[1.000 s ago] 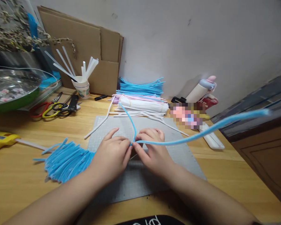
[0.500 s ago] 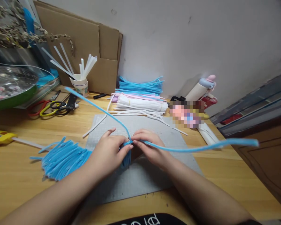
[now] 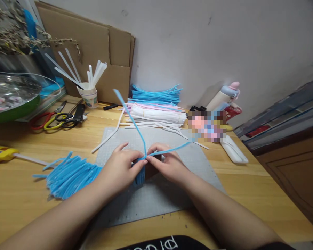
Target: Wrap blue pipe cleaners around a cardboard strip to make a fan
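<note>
Over the grey cutting mat [image 3: 172, 201], my left hand [image 3: 122, 168] is closed around a brown cardboard piece [image 3: 154, 169] that has blue pipe cleaner coils [image 3: 139, 177] wrapped on it. A loose blue pipe cleaner [image 3: 136, 125] crosses at its top edge, one end pointing up and left, the other out to the right. My right hand [image 3: 173, 166] pinches this pipe cleaner with thumb and fingers beside the left thumb. Left of my left forearm lies a pile of cut blue pipe cleaners [image 3: 71, 176]. My palms hide part of the cardboard.
Blue pipe cleaners [image 3: 156, 94] and white pipe cleaners [image 3: 156, 114] lie in bundles behind the mat. Scissors [image 3: 50, 121], a paper cup of glue sticks [image 3: 88, 95] and a yellow glue gun [image 3: 1, 154] are on the left. A bottle [image 3: 220, 99] stands at the right.
Both loose ends of the blue pipe cleaner have swung upward: the left one toward the middle, the right one up and away from me. My hands stay nearly in place.
</note>
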The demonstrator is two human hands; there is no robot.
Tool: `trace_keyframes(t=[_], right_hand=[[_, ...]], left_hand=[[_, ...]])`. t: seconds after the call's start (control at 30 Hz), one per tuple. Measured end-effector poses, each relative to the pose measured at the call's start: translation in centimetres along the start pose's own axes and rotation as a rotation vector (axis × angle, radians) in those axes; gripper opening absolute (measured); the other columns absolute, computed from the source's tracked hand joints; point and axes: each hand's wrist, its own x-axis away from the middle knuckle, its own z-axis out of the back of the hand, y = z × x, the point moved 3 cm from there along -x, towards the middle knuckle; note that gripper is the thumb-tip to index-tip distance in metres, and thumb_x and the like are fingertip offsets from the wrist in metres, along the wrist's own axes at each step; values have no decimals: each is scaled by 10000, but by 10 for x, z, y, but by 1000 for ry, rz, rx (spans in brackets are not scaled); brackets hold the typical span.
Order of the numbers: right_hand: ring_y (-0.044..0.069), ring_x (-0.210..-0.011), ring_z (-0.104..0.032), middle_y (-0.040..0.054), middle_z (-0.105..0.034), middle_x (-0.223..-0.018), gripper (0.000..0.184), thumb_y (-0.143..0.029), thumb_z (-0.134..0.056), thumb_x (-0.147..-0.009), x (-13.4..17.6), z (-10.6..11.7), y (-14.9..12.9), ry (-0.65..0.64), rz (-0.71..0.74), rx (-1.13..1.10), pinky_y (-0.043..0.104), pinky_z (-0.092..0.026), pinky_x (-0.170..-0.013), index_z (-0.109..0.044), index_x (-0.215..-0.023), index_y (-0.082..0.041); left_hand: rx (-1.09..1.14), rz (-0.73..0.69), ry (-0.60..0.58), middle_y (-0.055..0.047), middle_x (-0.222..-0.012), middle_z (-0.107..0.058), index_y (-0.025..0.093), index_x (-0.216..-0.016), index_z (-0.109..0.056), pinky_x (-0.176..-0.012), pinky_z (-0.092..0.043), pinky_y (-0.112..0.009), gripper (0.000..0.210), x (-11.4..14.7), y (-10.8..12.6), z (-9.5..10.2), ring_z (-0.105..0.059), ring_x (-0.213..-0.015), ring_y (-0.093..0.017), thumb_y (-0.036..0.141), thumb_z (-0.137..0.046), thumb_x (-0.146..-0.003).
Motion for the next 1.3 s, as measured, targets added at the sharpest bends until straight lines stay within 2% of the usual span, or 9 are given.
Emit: trace_keyframes(t=[0.1, 0.17, 0.3, 0.43, 0.5, 0.7, 1.0, 1.2, 1.3], right_hand=[[205, -1078, -541, 52, -624, -1124, 141, -243, -571, -859, 1, 6, -6, -2, 169, 135, 396, -333, -933, -621, -991, -245], [216, -1166, -497, 52, -592, -1218, 202, -217, -554, -867, 2, 9, -10, -10, 222, 223, 438, -246, -995, -613, -1054, -267], [195, -1078, -559, 27, -663, -1044, 111, -196, -524, -879, 1, 10, -13, -90, 197, 239, 458, -147, -1034, -616, -929, -235], [139, -785, -602, -15, -672, -814, 67, -178, -550, -855, -1, 10, -12, -154, 161, 150, 411, -259, -960, -606, -832, -209], [131, -737, -595, -17, -670, -770, 62, -174, -565, -843, -3, 12, -12, -179, 148, 95, 359, -336, -879, -612, -813, -200], [139, -718, -569, 23, -641, -761, 71, -212, -574, -847, -8, 18, -19, -324, 204, 125, 264, -420, -682, -629, -818, -177], [137, -757, -548, 35, -602, -817, 172, -61, -509, -824, -15, 17, -26, -428, 350, 132, 250, -455, -674, -617, -882, -180], [131, -750, -565, 46, -609, -799, 206, -69, -457, -860, -22, 22, -27, -652, 508, 165, 248, -462, -687, -644, -856, -155], [134, -766, -588, 69, -640, -834, 241, -109, -411, -903, -22, 24, -22, -588, 554, 111, 253, -476, -689, -649, -903, -152]], left_hand=[[27, 1, -1, 26, -894, -728, 237, -907, -669, -1122, -231, -487, 169, 1, -1, 1, -642, -850, -148, 284, -509, -879], [45, -7, -12, 29, -906, -728, 243, -927, -666, -1121, -222, -492, 167, 1, 1, 1, -641, -878, -149, 278, -510, -879], [68, -2, -41, 28, -878, -722, 237, -904, -657, -1123, -199, -518, 171, 2, 3, 1, -640, -879, -160, 261, -490, -874], [126, 83, -33, 28, -831, -718, 228, -875, -663, -1102, -238, -536, 151, 1, 2, 1, -646, -806, -181, 255, -522, -832], [160, 115, -27, 34, -787, -712, 229, -853, -670, -1097, -254, -520, 140, 1, 1, 2, -644, -772, -181, 268, -539, -820], [120, 111, -27, 34, -738, -708, 217, -795, -677, -1087, -257, -473, 116, 1, 3, 4, -634, -792, -177, 248, -565, -808], [101, 44, -7, 30, -767, -718, 220, -782, -675, -1048, -286, -459, 79, 1, 1, 3, -619, -753, -157, 195, -601, -792], [143, -22, -81, 38, -718, -692, 216, -771, -667, -1022, -310, -453, 101, 3, 6, 4, -595, -724, -156, 179, -578, -800], [202, 14, -94, 27, -733, -688, 218, -773, -672, -992, -331, -446, 86, 2, 7, 9, -594, -808, -182, 182, -595, -786]])
